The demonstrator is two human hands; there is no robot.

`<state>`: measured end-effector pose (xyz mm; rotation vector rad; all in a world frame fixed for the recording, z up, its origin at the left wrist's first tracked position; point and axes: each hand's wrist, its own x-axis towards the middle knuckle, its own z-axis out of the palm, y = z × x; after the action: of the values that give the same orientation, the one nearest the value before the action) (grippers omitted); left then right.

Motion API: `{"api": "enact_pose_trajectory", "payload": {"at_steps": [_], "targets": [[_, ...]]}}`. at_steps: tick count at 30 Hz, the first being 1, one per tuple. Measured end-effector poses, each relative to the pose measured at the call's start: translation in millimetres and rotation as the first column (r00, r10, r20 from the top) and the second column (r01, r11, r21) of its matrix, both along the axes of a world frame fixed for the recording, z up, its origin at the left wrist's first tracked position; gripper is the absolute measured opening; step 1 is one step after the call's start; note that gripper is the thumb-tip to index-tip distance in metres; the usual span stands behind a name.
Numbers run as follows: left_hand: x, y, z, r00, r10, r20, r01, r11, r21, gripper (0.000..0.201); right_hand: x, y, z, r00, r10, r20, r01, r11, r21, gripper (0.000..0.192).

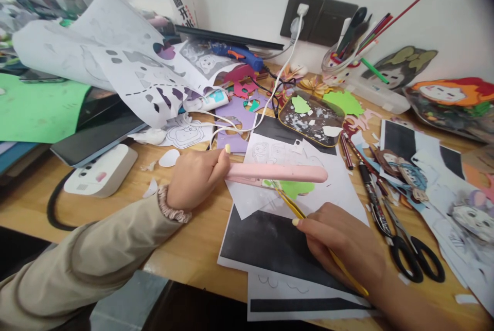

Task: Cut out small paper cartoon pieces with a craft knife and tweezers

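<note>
Green paper (36, 109) is spread at the far left of the wooden desk (193, 248), with a dark tablet (98, 133) beside it and a white device (101, 170) set in front of the tablet. Large cut-out sheets (116, 63) are heaped above these. Small white scraps (169, 158) are scattered near the left hand (195, 179), whose fingers are closed around the near end of a pink tool (276, 173); the thumb is laid along its top. The pink tool is held level over a white sheet (335, 187) and a green piece (295, 188), and its tip is pointed right. A white cable (270, 99) is run from a wall plug (301, 10) down toward the hand, across purple paper (235, 115). A blue glue gun (237, 54) is lying further back. A black sheet (266, 241) is spread beneath the white sheet. The right hand (345, 248) is rested on the black sheet, its fingers pinched on a yellow stick (309, 223), whose tip is touching the green piece under the pink tool. A dark tray (311, 117) with scraps is set behind. Black scissors (405, 246) are lying just right of the right hand, with pens (366, 181) near them. A pen cup (339, 61) is standing by the wall. Cartoon cut-outs (451, 94) are piled at the right edge.
</note>
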<state>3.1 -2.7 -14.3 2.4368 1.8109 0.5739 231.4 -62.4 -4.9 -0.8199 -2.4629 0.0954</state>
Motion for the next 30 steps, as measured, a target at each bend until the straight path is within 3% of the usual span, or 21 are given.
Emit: {"api": "enact_pose_trajectory", "payload": {"at_steps": [6,13,19,24,30], "targets": [[-0.3,-1.4,-0.7,1.000,0.004,-0.019,-0.003,1.000,0.012,0.047,-2.2,-2.3,-6.7,0.999,-0.047,0.016,0.047,0.998,-0.038,0.025],[-0.7,-1.3,-0.7,1.000,0.026,-0.003,-0.026,0.999,-0.023,0.044,-3.4,-0.7,1.4,0.998,-0.056,-0.021,0.055,0.998,-0.036,0.022],[-1.5,1.8,0.1,0.998,0.060,-0.016,-0.060,0.998,-0.029,0.041,6.9,-0.1,15.6,0.958,-0.282,0.040,0.285,0.948,-0.138,0.007],[-1.9,2.6,-0.3,0.997,0.070,0.008,-0.070,0.997,-0.023,0.044,11.4,-1.7,13.8,0.985,-0.173,0.006,0.173,0.979,-0.103,0.005],[-2.5,2.5,-0.4,0.998,0.068,-0.009,-0.068,0.998,0.005,0.042,10.0,-2.9,10.3,0.988,-0.148,-0.045,0.148,0.989,-0.005,0.015]]}}
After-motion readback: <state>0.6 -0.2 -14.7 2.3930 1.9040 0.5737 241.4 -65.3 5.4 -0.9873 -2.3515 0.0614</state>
